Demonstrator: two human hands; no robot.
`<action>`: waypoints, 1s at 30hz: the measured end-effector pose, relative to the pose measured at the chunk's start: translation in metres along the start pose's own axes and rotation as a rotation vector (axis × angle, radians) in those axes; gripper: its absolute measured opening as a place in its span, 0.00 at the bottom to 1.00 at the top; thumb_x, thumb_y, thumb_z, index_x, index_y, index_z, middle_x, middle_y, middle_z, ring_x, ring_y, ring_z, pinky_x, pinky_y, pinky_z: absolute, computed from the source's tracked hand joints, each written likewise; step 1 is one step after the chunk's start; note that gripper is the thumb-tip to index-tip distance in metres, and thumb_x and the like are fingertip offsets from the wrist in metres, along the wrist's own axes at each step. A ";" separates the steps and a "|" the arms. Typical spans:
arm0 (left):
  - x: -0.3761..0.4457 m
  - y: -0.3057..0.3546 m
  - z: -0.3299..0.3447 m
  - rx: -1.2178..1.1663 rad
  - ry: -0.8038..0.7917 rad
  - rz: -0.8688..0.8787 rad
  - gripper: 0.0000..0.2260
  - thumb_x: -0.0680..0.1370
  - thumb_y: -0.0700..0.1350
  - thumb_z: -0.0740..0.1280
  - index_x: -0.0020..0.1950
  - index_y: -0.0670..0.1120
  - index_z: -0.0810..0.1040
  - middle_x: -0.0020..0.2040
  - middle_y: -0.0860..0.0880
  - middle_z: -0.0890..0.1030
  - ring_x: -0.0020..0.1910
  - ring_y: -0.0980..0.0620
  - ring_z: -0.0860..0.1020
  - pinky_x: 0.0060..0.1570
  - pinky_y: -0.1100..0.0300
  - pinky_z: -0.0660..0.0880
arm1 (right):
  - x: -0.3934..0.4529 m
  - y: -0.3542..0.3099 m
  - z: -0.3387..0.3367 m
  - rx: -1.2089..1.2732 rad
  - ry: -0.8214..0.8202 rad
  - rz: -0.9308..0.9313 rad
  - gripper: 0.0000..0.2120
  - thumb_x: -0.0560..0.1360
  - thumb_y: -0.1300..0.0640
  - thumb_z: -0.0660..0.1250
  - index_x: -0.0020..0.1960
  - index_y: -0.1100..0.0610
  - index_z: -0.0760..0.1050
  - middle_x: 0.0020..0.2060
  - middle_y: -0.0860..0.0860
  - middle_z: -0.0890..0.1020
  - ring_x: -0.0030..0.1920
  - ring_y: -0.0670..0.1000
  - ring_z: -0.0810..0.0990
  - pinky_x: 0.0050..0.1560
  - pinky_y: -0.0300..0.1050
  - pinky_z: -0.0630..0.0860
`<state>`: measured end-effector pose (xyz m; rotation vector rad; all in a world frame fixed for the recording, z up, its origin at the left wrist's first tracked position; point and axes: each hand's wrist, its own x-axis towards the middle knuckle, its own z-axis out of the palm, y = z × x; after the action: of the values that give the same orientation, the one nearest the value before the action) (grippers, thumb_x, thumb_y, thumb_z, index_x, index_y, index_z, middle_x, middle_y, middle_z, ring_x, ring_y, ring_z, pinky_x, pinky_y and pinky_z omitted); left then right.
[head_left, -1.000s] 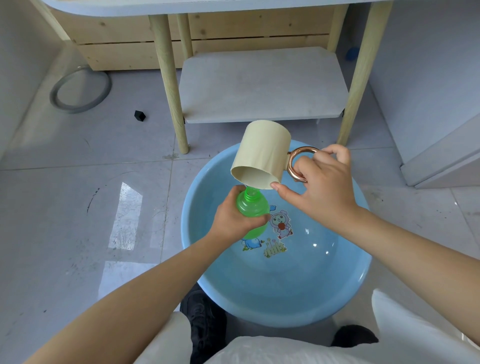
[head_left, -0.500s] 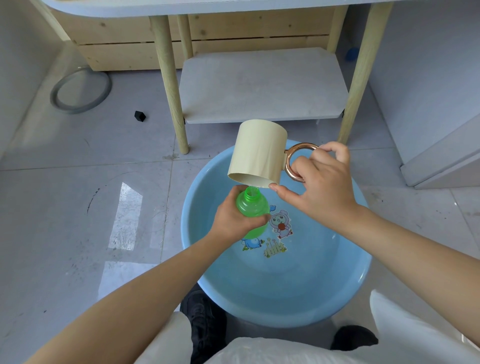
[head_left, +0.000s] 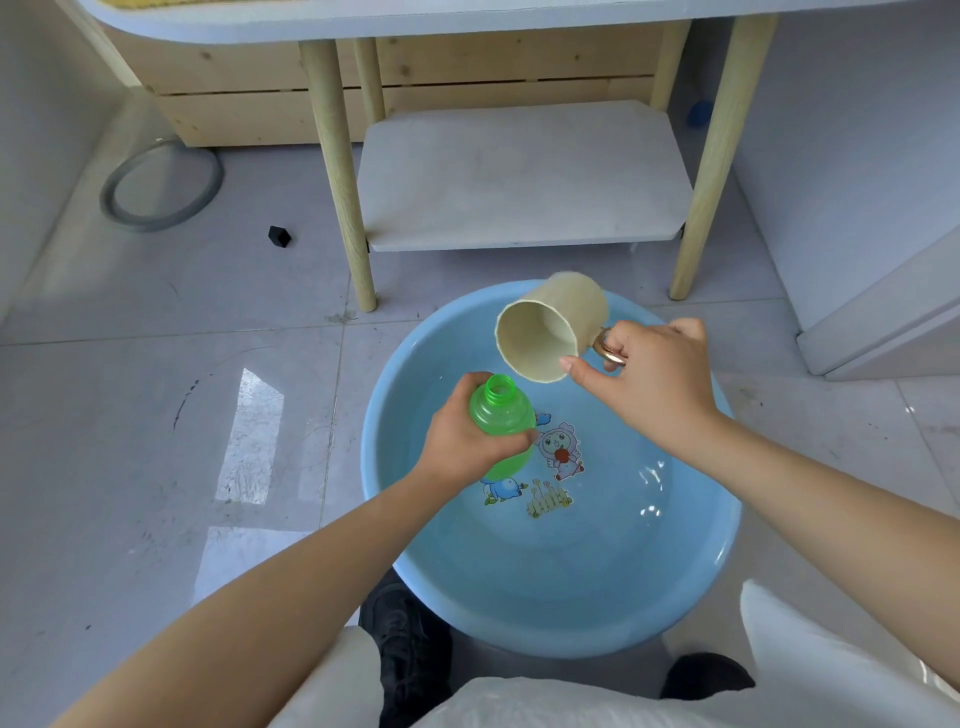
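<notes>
1. Floor (head_left: 156, 415): pale glossy tile with scuffs and window glare. Grey walls stand on both sides.
2. A wooden-legged table stands ahead, and its low shelf (head_left: 519, 176) is bare grey board. A plank crate sits behind it against the wall.
3. Loose items: a grey ring (head_left: 161, 187) lies far left by the wall, with a black cube (head_left: 279, 236) on the tile near it. A blue ball (head_left: 701, 113) shows behind the right table leg.
4. The basin (head_left: 545, 597) sits on the floor just before the table, between the person's dark shoes (head_left: 410, 649) and the table legs.
5. Change: half a second ago the cup (head_left: 550, 332) stood mouth-down over the bottle (head_left: 501, 415) neck. Now it is swung up and away to the right, with its mouth turned toward the camera, and no longer touches the bottle. The bottle's neck, hidden before, now shows.
6. The left hand (head_left: 462, 436) has hardly moved.
7. Hands are apart. The left hand wraps the bottle's body and holds it upright over the basin. The right hand (head_left: 649, 379) pinches the cup's copper ring handle (head_left: 608, 353), forefinger against the rim.
8. Basin: shallow clear water with glints right of centre, and cartoon prints (head_left: 558, 449) on the bottom.
9. Cup: tilted on its side above the basin's far part, and its inside looks empty.
10. Bottle: translucent green with an uncapped, open neck. I cannot tell its fill level.
</notes>
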<state>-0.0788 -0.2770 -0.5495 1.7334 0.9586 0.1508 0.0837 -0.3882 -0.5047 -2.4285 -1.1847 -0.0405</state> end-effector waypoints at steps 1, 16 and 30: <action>0.000 -0.001 0.000 -0.002 -0.002 -0.002 0.27 0.65 0.47 0.79 0.57 0.57 0.68 0.48 0.61 0.76 0.48 0.60 0.76 0.44 0.70 0.71 | 0.001 0.003 0.000 -0.029 -0.089 0.068 0.25 0.70 0.33 0.64 0.30 0.52 0.61 0.25 0.45 0.71 0.29 0.50 0.68 0.45 0.42 0.53; 0.007 0.051 -0.025 -0.065 0.028 0.041 0.25 0.64 0.47 0.80 0.54 0.59 0.70 0.47 0.59 0.79 0.47 0.59 0.78 0.45 0.67 0.73 | 0.014 0.011 -0.045 0.511 -0.452 0.653 0.25 0.71 0.35 0.65 0.35 0.58 0.71 0.32 0.52 0.72 0.32 0.50 0.69 0.36 0.44 0.63; 0.005 0.242 -0.088 -0.073 0.062 0.261 0.29 0.64 0.48 0.80 0.60 0.54 0.71 0.52 0.54 0.79 0.52 0.54 0.78 0.50 0.60 0.73 | 0.086 -0.026 -0.200 0.741 -0.025 0.481 0.25 0.72 0.36 0.65 0.30 0.56 0.70 0.18 0.44 0.64 0.25 0.48 0.63 0.37 0.45 0.63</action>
<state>0.0039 -0.2265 -0.3112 1.7890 0.7581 0.4057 0.1508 -0.3889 -0.2953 -1.9611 -0.4581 0.4851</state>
